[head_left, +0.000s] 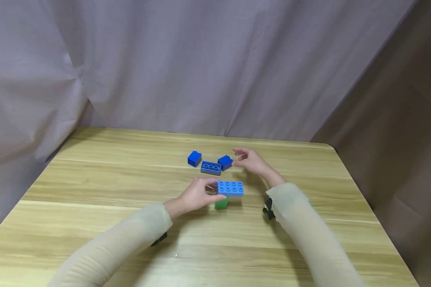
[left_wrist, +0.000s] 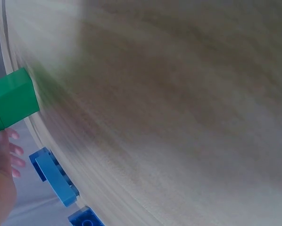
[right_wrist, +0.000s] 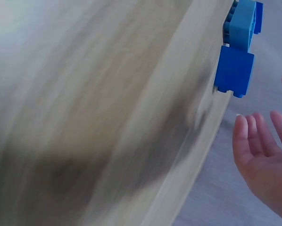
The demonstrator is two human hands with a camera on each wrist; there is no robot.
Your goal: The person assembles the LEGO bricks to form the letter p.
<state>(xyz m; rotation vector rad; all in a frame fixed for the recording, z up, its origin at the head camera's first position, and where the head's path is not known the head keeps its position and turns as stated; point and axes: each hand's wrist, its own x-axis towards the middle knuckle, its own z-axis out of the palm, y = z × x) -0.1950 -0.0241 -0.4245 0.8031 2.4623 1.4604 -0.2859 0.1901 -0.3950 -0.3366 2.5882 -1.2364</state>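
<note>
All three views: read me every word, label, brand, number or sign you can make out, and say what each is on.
No readable text: I can make out none on the green block, dark blue blocks, table or sleeves.
Light blue block in the left hand: any lettering on top is too small to read.
</note>
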